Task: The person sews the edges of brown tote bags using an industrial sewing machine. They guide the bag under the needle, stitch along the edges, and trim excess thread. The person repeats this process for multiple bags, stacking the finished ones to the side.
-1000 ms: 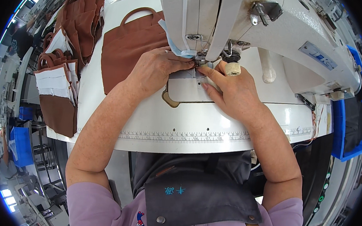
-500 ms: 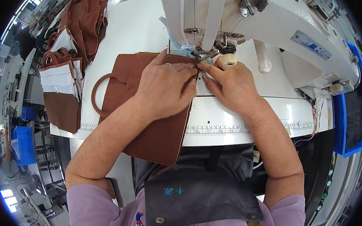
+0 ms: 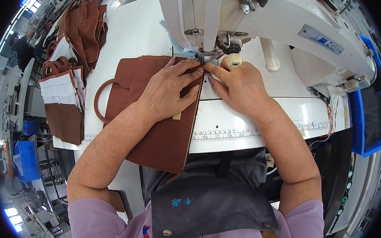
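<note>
A brown bag panel with a looped handle lies on the white sewing machine table, its upper right corner by the presser foot. My left hand rests on the panel with fingers spread, the fingertips near that corner. A small tan tab shows on the panel beside this hand. Just right of the presser foot, my right hand has its index fingertip at the panel's corner and its thumb apart below. Its other fingers are partly hidden behind the cream knob.
The white sewing machine stands over the far side of the table. Brown bag pieces with handles and white-lined ones are piled at the left. A ruler strip runs along the near edge. A blue bin stands at the right.
The whole view has shifted slightly. My left hand's fingers have shifted on the panel, and the tan tab now shows beside it. My right hand keeps nearly the same pose.
</note>
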{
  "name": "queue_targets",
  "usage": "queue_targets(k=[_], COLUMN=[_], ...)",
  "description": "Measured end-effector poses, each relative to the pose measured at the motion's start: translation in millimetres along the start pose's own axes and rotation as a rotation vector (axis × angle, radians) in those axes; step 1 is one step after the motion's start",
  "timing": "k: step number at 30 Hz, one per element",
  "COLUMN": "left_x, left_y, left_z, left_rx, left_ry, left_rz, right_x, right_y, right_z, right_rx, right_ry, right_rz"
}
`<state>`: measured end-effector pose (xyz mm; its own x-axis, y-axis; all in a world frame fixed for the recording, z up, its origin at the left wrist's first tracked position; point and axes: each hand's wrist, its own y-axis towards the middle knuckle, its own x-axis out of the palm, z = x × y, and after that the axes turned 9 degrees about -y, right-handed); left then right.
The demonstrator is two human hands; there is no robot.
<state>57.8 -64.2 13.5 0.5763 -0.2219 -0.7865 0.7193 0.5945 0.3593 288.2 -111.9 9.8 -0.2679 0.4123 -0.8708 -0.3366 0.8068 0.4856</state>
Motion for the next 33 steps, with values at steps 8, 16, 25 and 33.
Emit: queue_targets(k=[8,16,25,33], left_x=[6.8,18.2,27.7,0.1], left_y=[0.1,-1.7,-1.4,-74.1], left_z=[-1.6,5.4,13.9,86.0], left_rx=[-0.002,-0.066,-0.135,-0.089], left_ry=[0.049,0.125,0.165,0.048], left_rz=[0.044,0.093,0.055,-0.093], right_x=[-0.5,3.2,-18.1,-41.8], right_y=[-1.2,-4.4,-23.1,-141.3], right_z=[0.4,4.3,-2.7,-91.9], right_rx=[-0.007,-0.024,-0.065,0.019], right_ry=[-0.002,0.01,-0.002,0.319], right_rz=[0.016,0.051,0.138,0.187])
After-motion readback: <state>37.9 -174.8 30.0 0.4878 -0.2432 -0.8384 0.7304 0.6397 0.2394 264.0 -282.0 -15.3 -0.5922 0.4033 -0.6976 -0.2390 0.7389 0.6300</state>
